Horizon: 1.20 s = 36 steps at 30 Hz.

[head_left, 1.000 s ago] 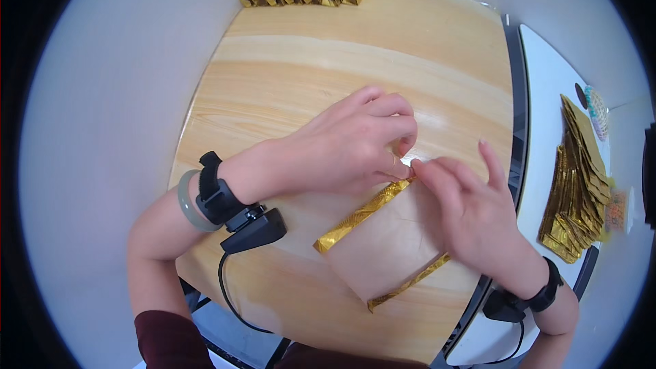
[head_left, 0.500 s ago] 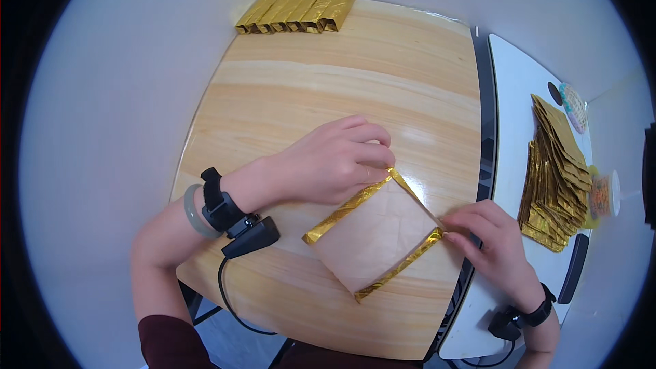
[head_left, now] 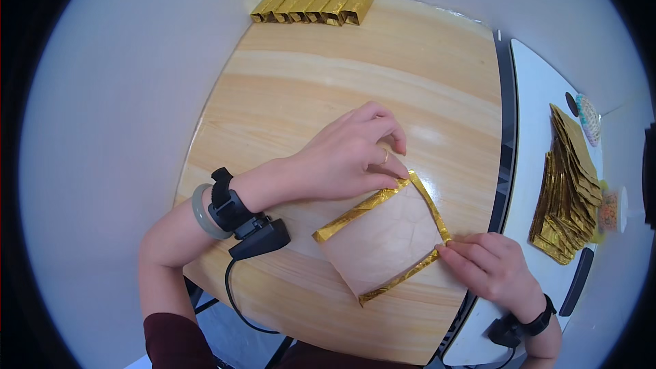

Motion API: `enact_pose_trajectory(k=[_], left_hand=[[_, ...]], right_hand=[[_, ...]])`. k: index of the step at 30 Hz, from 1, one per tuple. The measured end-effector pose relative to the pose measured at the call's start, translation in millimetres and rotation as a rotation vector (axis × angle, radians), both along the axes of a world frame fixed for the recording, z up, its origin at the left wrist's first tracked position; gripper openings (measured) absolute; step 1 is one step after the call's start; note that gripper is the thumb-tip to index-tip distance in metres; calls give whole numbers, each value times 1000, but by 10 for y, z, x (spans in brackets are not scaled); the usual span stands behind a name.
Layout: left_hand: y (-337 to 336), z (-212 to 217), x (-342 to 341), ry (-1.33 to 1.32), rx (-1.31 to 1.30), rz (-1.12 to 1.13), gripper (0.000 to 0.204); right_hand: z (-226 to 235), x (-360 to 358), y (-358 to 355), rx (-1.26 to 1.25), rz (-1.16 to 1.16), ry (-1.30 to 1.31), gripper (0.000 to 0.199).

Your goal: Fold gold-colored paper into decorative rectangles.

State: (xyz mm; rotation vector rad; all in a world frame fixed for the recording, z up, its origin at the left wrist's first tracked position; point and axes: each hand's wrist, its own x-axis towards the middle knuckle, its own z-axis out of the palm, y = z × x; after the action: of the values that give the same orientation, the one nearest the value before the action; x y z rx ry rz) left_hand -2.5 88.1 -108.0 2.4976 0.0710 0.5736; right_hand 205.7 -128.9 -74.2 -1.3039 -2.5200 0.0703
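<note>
A sheet of gold foil paper (head_left: 376, 236) lies pale side up on the wooden table, with shiny gold strips folded over along three of its edges. The lower left edge has no gold strip. At the far corner, my left hand (head_left: 355, 147) has its thumb and a finger closed on the folded strip, while other fingers curl above the table. My right hand (head_left: 492, 266) pinches the right corner between thumb and forefinger, where two gold strips meet. Part of that corner is hidden behind the fingertips.
Several folded gold foil tubes (head_left: 314, 0) stand in a row at the table's far left. On the white side table (head_left: 533, 96) to the right lies a fanned stack of gold foil sheets (head_left: 567, 191). Beyond it are a clear tub (head_left: 613, 210) and a woven item (head_left: 588, 116).
The strip along the far right edge has turned over flatter and shows more gold. My right hand has moved slightly down with its corner. The whole view has shifted a little.
</note>
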Motion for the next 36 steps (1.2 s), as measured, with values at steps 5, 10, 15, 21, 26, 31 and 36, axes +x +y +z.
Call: enact_pose_trajectory(k=[5,10,15,21,26,31,36], left_hand=[[8,24,27,14,29,21,21],[34,41,51,-14,98,2,19],[-3,165,16,-7,140,78,16],[-554,489,-536,14,78,309,20],[-845,400,-909,1,32,279,18],[-1002,225,-988,86,63,110,12],[-1039,104,-920,214,-233,195,15]], right_hand=[[58,38,62,36,92,-124,36],[34,7,85,123,166,-230,33],[10,-34,94,128,68,-145,30],[-44,-79,83,107,-4,-79,30],[-82,-61,97,61,-62,8,33],[-87,-88,124,75,-59,39,34],[-125,-26,156,-22,-96,210,34]])
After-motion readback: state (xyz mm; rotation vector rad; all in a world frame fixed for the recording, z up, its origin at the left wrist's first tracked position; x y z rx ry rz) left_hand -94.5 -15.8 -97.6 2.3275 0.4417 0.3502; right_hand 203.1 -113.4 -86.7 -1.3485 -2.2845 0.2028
